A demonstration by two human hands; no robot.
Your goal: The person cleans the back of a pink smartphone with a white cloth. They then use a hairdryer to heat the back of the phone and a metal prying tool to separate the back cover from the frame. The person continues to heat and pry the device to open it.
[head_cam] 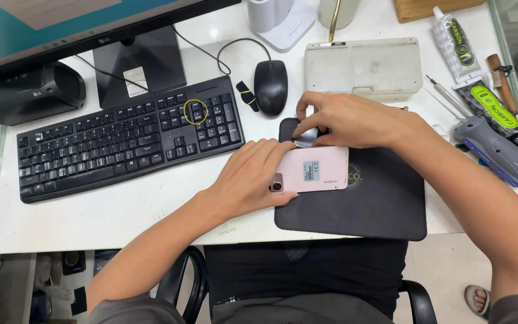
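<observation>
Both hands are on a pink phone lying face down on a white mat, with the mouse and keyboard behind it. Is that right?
Not quite: the head view shows the mat is black, not white. The rest holds: the left hand and right hand are on the pink phone, face down, with the mouse and keyboard behind.

Head-worn view, steeply down, near desk (151,210)

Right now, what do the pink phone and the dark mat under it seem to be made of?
The pink phone: its back looks like smooth plastic or glass with a soft satin sheen; which one is unclear. The dark mat: probably rubber or silicone, matte black, no glare, rounded corners.
</observation>
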